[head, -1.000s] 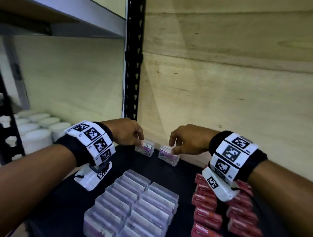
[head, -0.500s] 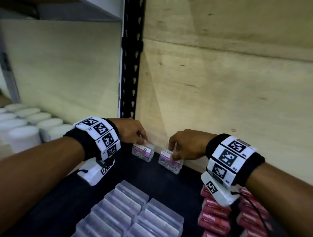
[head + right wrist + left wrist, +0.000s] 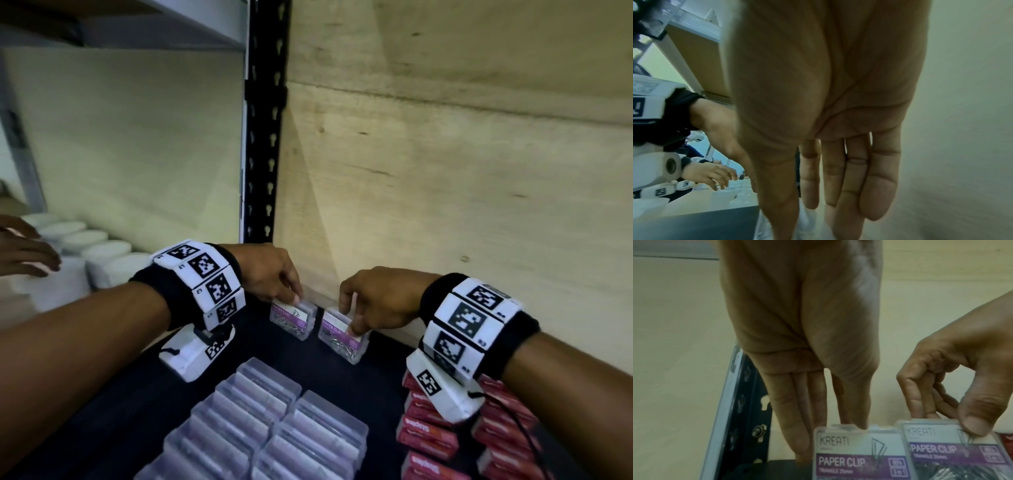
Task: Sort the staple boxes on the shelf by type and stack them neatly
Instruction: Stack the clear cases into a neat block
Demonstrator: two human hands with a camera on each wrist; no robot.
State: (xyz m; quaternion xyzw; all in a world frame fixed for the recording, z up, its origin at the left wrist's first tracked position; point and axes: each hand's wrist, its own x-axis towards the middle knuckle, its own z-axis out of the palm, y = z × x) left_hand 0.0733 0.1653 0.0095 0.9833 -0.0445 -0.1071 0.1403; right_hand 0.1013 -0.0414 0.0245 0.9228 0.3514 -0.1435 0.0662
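Two clear paper clip boxes with purple labels stand side by side on the black shelf mat (image 3: 342,383), close to the plywood back wall. My left hand (image 3: 291,298) pinches the top edge of the left box (image 3: 293,317), thumb in front and fingers behind. In the left wrist view that hand (image 3: 838,426) comes down onto the left box (image 3: 857,456). My right hand (image 3: 349,318) pinches the top of the right box (image 3: 337,337), its thumb pressed on the label. The same grip shows in the left wrist view, right hand (image 3: 953,421) on the right box (image 3: 953,456).
Rows of clear plastic boxes (image 3: 274,428) fill the front middle of the shelf. Red staple boxes (image 3: 428,431) are stacked at the front right, under my right wrist. White jars (image 3: 102,253) stand left of the black upright post (image 3: 263,137). Another person's hand (image 3: 24,250) hovers over them.
Both hands stay on the two paper clip boxes by the back wall. The boxes now stand closer together. Another person's hand has come in at the left edge.
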